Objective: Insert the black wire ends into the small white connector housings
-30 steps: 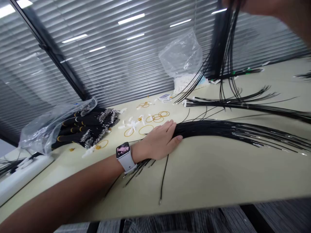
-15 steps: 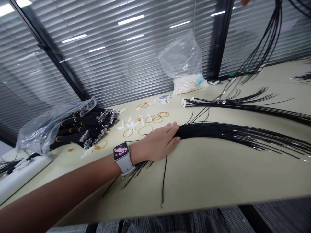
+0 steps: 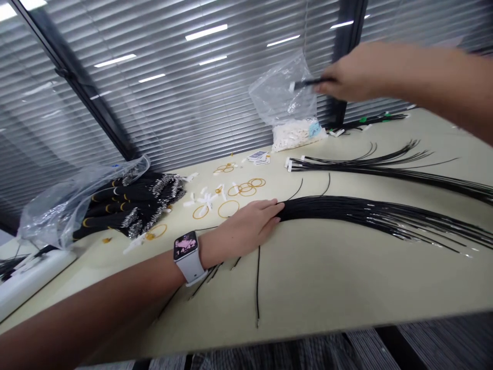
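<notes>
My left hand (image 3: 250,225), a watch on its wrist, is closed over a thick bundle of black wires (image 3: 331,208) lying on the table. The wires fan out to the right and end in bare metal tips. A few loose ends stick out under the palm and wrist. Raised at the upper right, my right hand (image 3: 354,72) is blurred by motion. It is closed on a bunch of black wires (image 3: 316,81) with a white connector (image 3: 292,86) at the end. Behind the left bundle lie more black wires (image 3: 385,169) with white connectors.
A clear bag of white connectors (image 3: 295,134) stands by the blinds. Yellow rubber bands (image 3: 246,189), white pieces (image 3: 207,199) and small cards (image 3: 259,157) lie on the table (image 3: 339,277). Tied black wire bundles (image 3: 127,200) in plastic lie at the left, near a white roll (image 3: 36,280).
My right hand has come into view from the upper right, and the wires hanging there have swung left and up with it. My left hand stays on the bundle.
</notes>
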The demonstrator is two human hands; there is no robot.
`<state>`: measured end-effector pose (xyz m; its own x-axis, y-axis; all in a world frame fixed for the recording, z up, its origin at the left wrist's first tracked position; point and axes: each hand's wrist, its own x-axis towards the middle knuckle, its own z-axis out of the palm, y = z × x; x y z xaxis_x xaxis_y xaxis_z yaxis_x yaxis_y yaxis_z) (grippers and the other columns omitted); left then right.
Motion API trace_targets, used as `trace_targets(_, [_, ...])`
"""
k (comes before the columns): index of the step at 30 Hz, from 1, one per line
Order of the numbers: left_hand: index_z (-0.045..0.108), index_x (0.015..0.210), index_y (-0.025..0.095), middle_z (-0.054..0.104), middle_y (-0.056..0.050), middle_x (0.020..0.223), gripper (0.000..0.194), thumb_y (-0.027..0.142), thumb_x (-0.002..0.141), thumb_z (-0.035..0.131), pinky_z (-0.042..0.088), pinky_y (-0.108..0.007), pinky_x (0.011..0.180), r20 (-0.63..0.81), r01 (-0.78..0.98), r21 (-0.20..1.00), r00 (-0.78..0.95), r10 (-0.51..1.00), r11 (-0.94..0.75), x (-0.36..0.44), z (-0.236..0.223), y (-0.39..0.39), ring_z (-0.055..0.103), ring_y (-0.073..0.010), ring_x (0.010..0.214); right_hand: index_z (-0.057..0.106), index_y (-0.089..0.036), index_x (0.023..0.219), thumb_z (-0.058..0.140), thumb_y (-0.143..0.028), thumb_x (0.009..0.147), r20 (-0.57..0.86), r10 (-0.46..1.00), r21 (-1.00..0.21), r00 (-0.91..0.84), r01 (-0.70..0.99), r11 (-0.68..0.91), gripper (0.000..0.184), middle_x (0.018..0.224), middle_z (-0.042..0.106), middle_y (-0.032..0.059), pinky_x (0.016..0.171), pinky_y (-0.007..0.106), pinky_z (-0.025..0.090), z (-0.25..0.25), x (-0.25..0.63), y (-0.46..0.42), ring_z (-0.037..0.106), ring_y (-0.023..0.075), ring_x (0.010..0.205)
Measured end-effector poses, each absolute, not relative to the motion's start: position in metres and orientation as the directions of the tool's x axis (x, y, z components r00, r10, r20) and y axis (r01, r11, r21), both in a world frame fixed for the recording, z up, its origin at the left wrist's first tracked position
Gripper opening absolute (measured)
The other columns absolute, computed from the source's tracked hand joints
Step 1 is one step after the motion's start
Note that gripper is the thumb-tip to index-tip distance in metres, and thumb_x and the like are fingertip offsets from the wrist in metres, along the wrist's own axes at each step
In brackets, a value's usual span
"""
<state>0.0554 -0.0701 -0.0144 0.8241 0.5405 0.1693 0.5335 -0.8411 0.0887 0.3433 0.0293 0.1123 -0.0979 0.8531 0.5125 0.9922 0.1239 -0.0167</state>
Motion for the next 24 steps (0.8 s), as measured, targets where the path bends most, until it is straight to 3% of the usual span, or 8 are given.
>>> trace_targets(3, [0.052,0.118,0.010,0.052,-0.011,0.122,0.036,0.026,0.093,0.032,0.042,-0.031,0.092,0.167,0.530,0.060,0.830,0.532,-0.846,0.056,-0.008,-0.072,0.049,-0.0209,0.110,0.059,-0.004,0.114,0.045,-0.066,0.064,0.274,0.947,0.093,-0.165,0.985,0.144,0.080,0.102,0.060,0.0178,0.071,0.033,0.032,0.077,0.334,0.041,0.053,0.0263,0.099])
trace_targets(4, [0.051,0.118,0.010,0.054,-0.011,0.119,0.035,0.027,0.093,0.033,0.043,-0.031,0.090,0.153,0.522,0.058,0.837,0.525,-0.851,0.056,-0.006,-0.072,0.051,-0.0205,0.107,0.052,-0.008,0.123,0.048,-0.065,0.067,0.169,0.966,0.134,-0.196,0.976,0.174,0.080,0.109,0.057,0.0174,0.071,0.032,0.033,0.066,0.328,0.043,0.053,0.0257,0.100])
trace_targets(7, [0.048,0.122,0.012,0.057,-0.009,0.112,0.036,0.030,0.093,0.036,0.044,-0.030,0.086,0.108,0.509,0.058,0.852,0.512,-0.859,0.054,-0.001,-0.071,0.053,-0.0195,0.101,0.047,-0.013,0.128,0.053,-0.064,0.070,0.089,0.959,0.164,-0.268,0.954,0.251,0.078,0.120,0.051,0.0181,0.072,0.033,0.038,0.041,0.306,0.043,0.052,0.0289,0.100])
trace_targets(10, [0.044,0.125,0.013,0.055,-0.010,0.117,0.041,0.037,0.092,0.038,0.044,-0.032,0.084,0.097,0.533,0.028,0.841,0.533,-0.846,0.054,0.001,-0.074,0.053,-0.0213,0.101,0.050,-0.016,0.124,0.050,-0.056,0.076,0.049,0.881,0.131,-0.471,0.877,0.462,0.062,0.115,0.054,0.0152,0.072,0.035,0.040,0.033,0.277,0.038,0.054,0.0281,0.096])
trace_targets(14, [0.053,0.112,0.017,0.059,-0.007,0.108,0.036,0.040,0.092,0.034,0.043,-0.033,0.084,0.160,0.582,-0.027,0.805,0.571,-0.813,0.050,0.008,-0.080,0.055,-0.0209,0.098,0.058,-0.018,0.108,0.047,-0.033,0.081,0.067,0.713,0.066,-0.698,0.716,0.695,0.032,0.094,0.061,0.0095,0.062,0.029,0.036,0.032,0.234,0.025,0.054,0.0193,0.075])
trace_targets(17, [0.059,0.098,0.018,0.063,-0.005,0.094,0.037,0.034,0.094,0.027,0.041,-0.030,0.079,0.213,0.650,-0.050,0.749,0.627,-0.759,0.032,0.020,-0.076,0.057,-0.0178,0.088,0.062,-0.017,0.092,0.043,-0.021,0.080,0.069,0.666,0.032,-0.743,0.669,0.743,0.023,0.078,0.060,0.0069,0.056,0.027,0.031,0.027,0.205,0.017,0.049,0.0149,0.063])
trace_targets(20, [0.061,0.096,0.018,0.063,-0.005,0.091,0.034,0.036,0.091,0.034,0.040,-0.031,0.073,0.219,0.760,-0.110,0.647,0.730,-0.640,-0.001,0.030,-0.059,0.057,-0.0188,0.083,0.063,-0.014,0.087,0.043,-0.015,0.078,0.061,0.646,-0.020,-0.761,0.646,0.763,0.022,0.075,0.060,0.0074,0.057,0.026,0.031,0.021,0.184,0.016,0.048,0.0135,0.062])
trace_targets(24, [0.062,0.098,0.015,0.063,-0.007,0.093,0.033,0.038,0.086,0.042,0.041,-0.030,0.075,0.228,0.849,-0.062,0.524,0.820,-0.525,-0.042,0.025,-0.030,0.057,-0.0182,0.081,0.062,-0.014,0.088,0.048,-0.024,0.080,0.062,0.567,-0.158,-0.821,0.553,0.818,0.019,0.082,0.062,0.0050,0.062,0.023,0.036,0.017,0.169,0.007,0.051,0.0111,0.068])
